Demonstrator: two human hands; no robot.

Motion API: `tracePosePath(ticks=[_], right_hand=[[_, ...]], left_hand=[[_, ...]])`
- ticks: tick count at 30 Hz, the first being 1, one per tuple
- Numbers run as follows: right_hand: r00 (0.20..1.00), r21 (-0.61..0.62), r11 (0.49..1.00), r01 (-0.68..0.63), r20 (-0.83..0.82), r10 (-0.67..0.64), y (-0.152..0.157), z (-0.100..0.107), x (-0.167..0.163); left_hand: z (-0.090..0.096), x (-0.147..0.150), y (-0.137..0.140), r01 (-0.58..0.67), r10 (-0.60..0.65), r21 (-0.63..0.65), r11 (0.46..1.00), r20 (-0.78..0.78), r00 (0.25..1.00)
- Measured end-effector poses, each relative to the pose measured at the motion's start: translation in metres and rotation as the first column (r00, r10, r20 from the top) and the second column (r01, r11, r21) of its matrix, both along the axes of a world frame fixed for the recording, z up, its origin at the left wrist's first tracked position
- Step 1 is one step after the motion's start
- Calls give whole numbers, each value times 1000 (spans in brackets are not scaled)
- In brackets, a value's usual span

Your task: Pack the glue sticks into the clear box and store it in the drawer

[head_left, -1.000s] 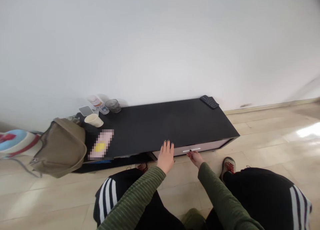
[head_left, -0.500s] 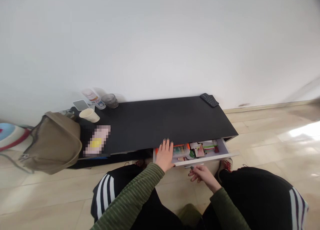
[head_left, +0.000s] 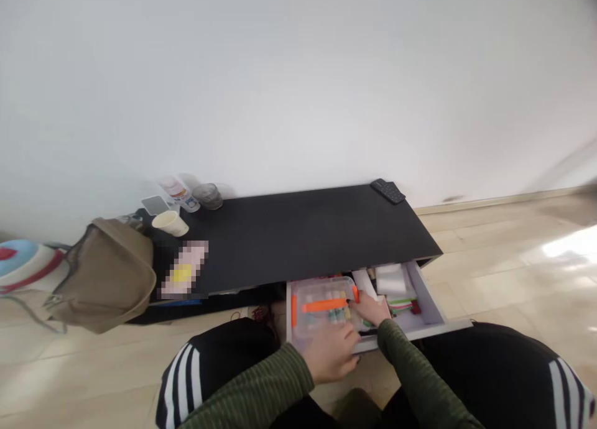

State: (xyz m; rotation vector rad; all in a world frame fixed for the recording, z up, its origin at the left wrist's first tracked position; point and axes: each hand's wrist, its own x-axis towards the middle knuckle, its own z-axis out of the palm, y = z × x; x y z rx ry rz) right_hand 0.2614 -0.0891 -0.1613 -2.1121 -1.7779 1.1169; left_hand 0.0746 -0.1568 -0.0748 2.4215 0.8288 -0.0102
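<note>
In the head view the drawer [head_left: 429, 301] stands pulled out, with a clear plastic box [head_left: 303, 289] with orange latches in its left part. My right hand [head_left: 369, 309] reaches into the drawer, fingers bent against the box's right side by an orange latch. My left hand [head_left: 329, 352] is over the drawer's front edge and the near side of the box. Its fingers are bent and blurred, so their grip cannot be made out. Right of the box lie a white packet [head_left: 390, 280], green and white strips [head_left: 401, 304] and a small dark red item [head_left: 415, 306].
The drawer belongs to a low black cabinet [head_left: 298, 230] against a white wall. On its top are a dark keypad-like device [head_left: 388, 191], a paper cup [head_left: 170, 223], a glass [head_left: 208, 196], a spray can [head_left: 180, 194] and a brown bag [head_left: 107, 273]. My knees flank the drawer.
The drawer has come further out, baring the orange-latched box. My right hand went from the drawer front into the drawer; my left hand left the cabinet edge and moved nearer to me.
</note>
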Motion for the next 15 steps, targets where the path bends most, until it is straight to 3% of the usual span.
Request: tracePosePath(ticks=[4, 6, 8, 12, 15], right_hand=[[1000, -45, 999, 15, -13, -16, -8, 17, 6], [999, -21, 1000, 2, -46, -3, -10, 32, 6], [999, 9, 1000, -14, -35, 15, -12, 48, 3], [995, 118, 990, -80, 73, 72, -19, 89, 4], [993, 229, 970, -79, 103, 56, -23, 125, 19]], left_hand=[[-13, 11, -28, 200, -204, -149, 968, -8, 979], [-27, 12, -39, 333, -351, -159, 929, -100, 931], [-43, 11, -48, 394, -414, -135, 909, -202, 888], [-67, 10, -54, 291, -316, -123, 949, -347, 883], [-69, 12, -49, 173, -200, -117, 978, -296, 934]])
